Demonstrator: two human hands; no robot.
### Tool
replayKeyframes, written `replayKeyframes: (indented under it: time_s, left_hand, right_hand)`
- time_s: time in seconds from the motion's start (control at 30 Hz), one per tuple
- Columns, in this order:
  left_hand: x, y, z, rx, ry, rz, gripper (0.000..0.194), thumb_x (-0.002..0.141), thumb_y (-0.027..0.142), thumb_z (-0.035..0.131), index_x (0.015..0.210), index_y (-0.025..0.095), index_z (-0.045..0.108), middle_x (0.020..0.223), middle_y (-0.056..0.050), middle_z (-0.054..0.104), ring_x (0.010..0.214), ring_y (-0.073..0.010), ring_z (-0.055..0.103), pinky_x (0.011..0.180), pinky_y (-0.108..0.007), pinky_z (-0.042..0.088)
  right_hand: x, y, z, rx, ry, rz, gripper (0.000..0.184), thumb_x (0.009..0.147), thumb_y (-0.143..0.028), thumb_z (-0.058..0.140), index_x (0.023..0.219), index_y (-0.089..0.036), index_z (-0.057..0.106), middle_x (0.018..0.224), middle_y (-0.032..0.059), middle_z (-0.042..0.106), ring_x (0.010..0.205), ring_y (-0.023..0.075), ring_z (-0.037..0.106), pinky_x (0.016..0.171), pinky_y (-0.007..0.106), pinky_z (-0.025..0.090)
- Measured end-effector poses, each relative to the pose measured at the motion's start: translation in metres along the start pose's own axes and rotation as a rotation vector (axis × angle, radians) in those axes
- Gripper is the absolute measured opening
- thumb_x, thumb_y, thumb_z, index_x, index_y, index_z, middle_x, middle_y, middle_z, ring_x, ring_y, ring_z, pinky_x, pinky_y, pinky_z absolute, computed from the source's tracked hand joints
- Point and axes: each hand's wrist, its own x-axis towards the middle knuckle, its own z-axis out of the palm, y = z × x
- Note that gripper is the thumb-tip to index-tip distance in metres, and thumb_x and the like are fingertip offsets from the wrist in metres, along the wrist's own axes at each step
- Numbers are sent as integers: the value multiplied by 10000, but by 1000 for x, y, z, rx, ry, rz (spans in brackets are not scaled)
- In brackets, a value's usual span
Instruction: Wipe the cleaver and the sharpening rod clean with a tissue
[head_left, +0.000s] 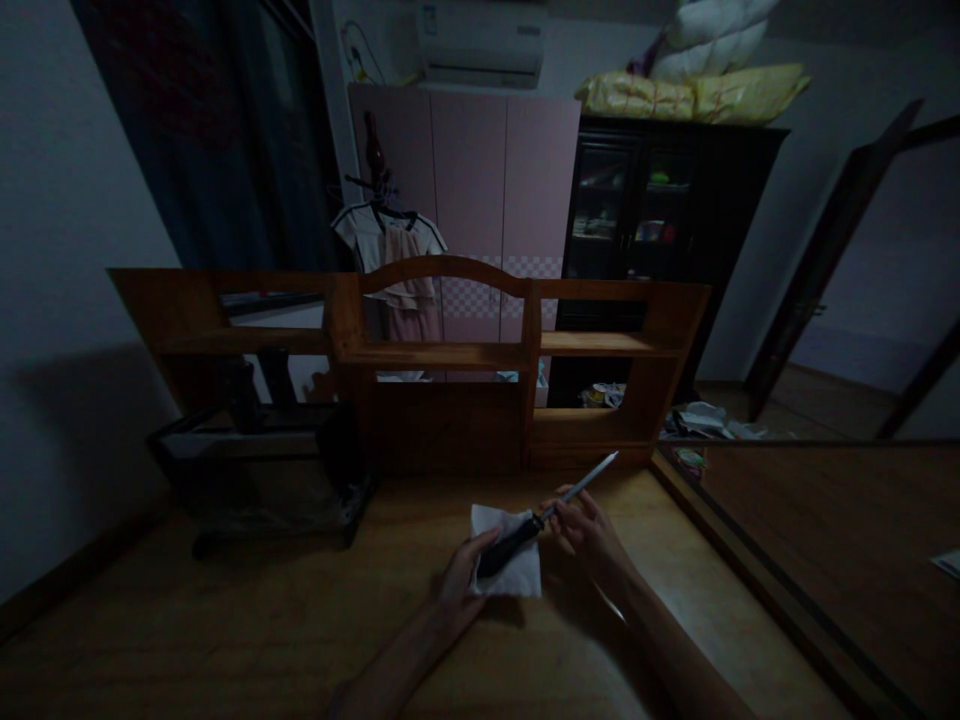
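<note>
A tool with a black handle [510, 548] and a long, thin grey shaft [589, 478] is held at a slant above the wooden tabletop, its tip up and to the right. It is too dark to tell its exact kind. Under the handle lies a white cloth or tissue [525, 578]. My left hand [459, 575] is closed on this cloth and the handle, its thumb on top. The fingers of my right hand [581, 525] pinch the shaft just past the handle's collar.
On the left of the tabletop [285, 620] stands a dark-framed rack [262, 490] with black handles sticking up. A wooden shelf unit [435, 355] runs along the far edge. To the right, beyond a raised wooden edge [750, 560], is a brown surface [825, 530].
</note>
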Motion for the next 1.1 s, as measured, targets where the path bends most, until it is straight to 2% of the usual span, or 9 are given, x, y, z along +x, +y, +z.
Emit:
replayKeyframes:
  time_s: [0.13,0.3,0.47,0.57,0.7,0.83,0.97,1.1]
  left_hand:
    - [-5,0,5,50,-17,40,297,788,242,633,1022,65,679,975,-123,714,887,-264,674,781,-314,524]
    - [-3,-3,1,19,-50,50,289,826,249,598,1008,40,679,1010,-156,698,909,-270,664,774,-308,523]
    - [2,-1,-1,-75,67,90,159,821,162,589,879,57,693,887,-110,721,751,-208,679,719,-280,532]
    - [5,0,-4,-94,74,93,193,827,172,576,936,51,679,925,-117,720,817,-234,682,780,-319,532]
    - [5,2,-7,-51,78,13,275,822,217,563,983,16,662,945,-155,715,876,-279,679,824,-352,522]
    - [-2,0,0,-17,-25,-32,345,823,276,565,1042,26,656,1018,-164,697,970,-292,652,858,-342,506]
    - [-9,-5,7,96,-89,5,300,804,294,620,983,67,700,995,-151,704,1004,-295,636,882,-336,486]
    - [-13,-6,7,296,-104,90,292,777,327,661,939,94,729,955,-118,717,958,-282,649,834,-291,488]
  right_hand:
    - [1,0,0,-59,67,-32,261,706,-327,743,898,-244,588,841,6,690,724,128,619,687,241,471]
    - [6,-2,-5,-86,160,-97,252,670,-370,764,794,-239,588,761,-25,658,652,116,597,645,241,477]
    - [7,0,-7,-95,188,-103,246,692,-341,756,825,-242,574,762,-18,657,625,106,591,615,230,478]
    - [6,0,-6,-69,208,-99,272,681,-328,766,853,-247,572,755,-23,649,600,101,588,573,215,474]
    - [5,1,-3,-27,196,-51,297,659,-328,783,846,-241,568,729,-28,636,567,91,579,510,190,452]
    - [2,3,3,-66,162,20,326,648,-348,787,855,-240,559,657,-43,604,498,81,550,449,183,416]
    - [1,4,6,-157,152,-32,321,661,-389,769,835,-239,545,624,-56,593,448,79,520,411,185,389]
    - [2,0,2,-184,216,-105,311,668,-420,755,771,-228,533,600,-54,589,440,77,508,403,180,381]
